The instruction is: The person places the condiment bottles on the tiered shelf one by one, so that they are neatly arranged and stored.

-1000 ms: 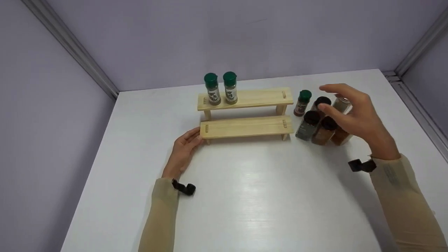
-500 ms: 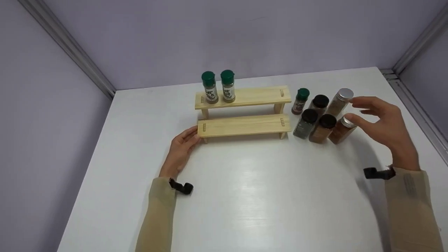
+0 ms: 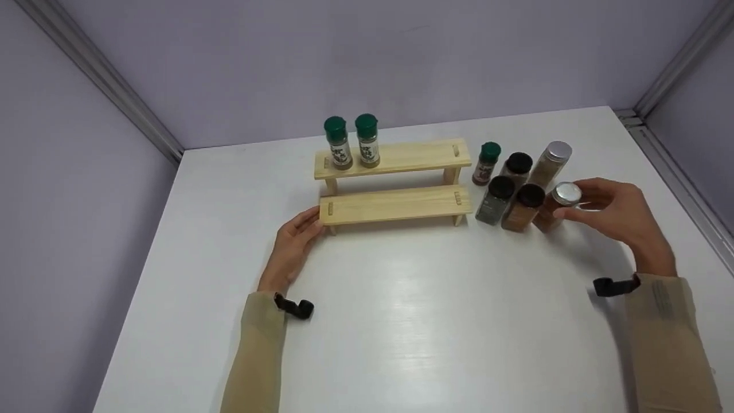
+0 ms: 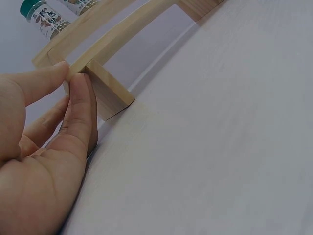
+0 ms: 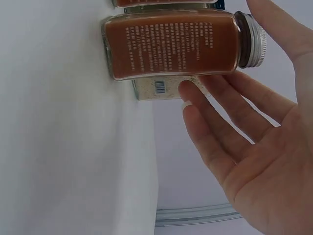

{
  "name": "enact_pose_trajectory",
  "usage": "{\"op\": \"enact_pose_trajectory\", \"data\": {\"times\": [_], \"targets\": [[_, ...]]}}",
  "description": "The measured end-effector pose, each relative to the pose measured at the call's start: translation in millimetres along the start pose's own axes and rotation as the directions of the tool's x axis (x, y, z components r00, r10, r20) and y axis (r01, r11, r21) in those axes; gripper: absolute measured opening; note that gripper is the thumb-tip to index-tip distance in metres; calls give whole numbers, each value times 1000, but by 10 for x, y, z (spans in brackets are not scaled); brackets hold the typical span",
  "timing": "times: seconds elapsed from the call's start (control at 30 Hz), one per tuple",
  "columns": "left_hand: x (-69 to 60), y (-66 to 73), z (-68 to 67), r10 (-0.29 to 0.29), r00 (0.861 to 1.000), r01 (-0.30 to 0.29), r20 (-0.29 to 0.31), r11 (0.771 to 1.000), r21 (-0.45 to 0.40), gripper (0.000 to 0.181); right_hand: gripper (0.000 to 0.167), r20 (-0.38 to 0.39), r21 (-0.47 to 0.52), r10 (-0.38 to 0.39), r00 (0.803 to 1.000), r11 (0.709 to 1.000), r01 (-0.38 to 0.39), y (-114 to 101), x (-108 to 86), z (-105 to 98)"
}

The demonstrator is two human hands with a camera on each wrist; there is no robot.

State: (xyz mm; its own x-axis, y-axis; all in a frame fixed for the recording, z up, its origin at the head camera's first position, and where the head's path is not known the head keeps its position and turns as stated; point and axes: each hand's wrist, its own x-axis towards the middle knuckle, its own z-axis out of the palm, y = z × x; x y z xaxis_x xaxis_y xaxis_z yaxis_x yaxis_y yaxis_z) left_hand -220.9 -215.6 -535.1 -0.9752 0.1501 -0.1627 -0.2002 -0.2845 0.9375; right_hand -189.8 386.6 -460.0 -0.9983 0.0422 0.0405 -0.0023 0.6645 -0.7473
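A two-tier wooden rack [image 3: 395, 205] stands on the white table. My left hand [image 3: 291, 246] pinches the left end of its lower tier, the thumb on the plank's edge and fingers by the leg, as the left wrist view shows. My right hand [image 3: 622, 215] is around the silver-capped jar of red-brown spice [image 5: 171, 44]. Its thumb is near the cap, while the fingers extend behind the jar without closing round it. The jar stands upright on the table, at the near right of the group. Whether any fingertip touches it is hard to tell.
Two green-capped spice bottles [image 3: 367, 140] stand at the upper tier's left. Right of the rack are a smaller green-capped bottle [image 3: 486, 163], black-capped jars [image 3: 495, 201] and another silver-capped jar [image 3: 551, 163], close together. Purple-grey walls [image 3: 395, 69] bound the table.
My right hand has moved from above the jars out to their right, then in and down beside the near silver-capped jar. The left hand keeps its pinch on the rack.
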Motion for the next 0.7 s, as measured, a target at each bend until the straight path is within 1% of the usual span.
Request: {"op": "enact_pose_trajectory", "data": {"times": [0.1, 0.33, 0.5, 0.6, 0.7], "targets": [[-9, -7, -14, 7, 1000, -7, 3, 1000, 8, 50, 61, 1, 13, 11, 1000, 1000, -11, 7, 34, 47], [-10, 0, -11, 12, 1000, -12, 0, 1000, -2, 48, 55, -13, 32, 3, 1000, 999, -2, 35, 93, 100], [6, -2, 21, 13, 1000, -13, 8, 1000, 7, 49, 53, -8, 80, 9, 1000, 997, -9, 84, 94, 79], [5, -9, 26, 13, 1000, -13, 4, 1000, 8, 50, 50, 11, 131, 1, 1000, 991, -2, 122, 104, 87], [-3, -25, 26, 20, 1000, -20, -1, 1000, 7, 49, 51, 29, 159, -2, 1000, 987, -2, 156, 93, 109]]}}
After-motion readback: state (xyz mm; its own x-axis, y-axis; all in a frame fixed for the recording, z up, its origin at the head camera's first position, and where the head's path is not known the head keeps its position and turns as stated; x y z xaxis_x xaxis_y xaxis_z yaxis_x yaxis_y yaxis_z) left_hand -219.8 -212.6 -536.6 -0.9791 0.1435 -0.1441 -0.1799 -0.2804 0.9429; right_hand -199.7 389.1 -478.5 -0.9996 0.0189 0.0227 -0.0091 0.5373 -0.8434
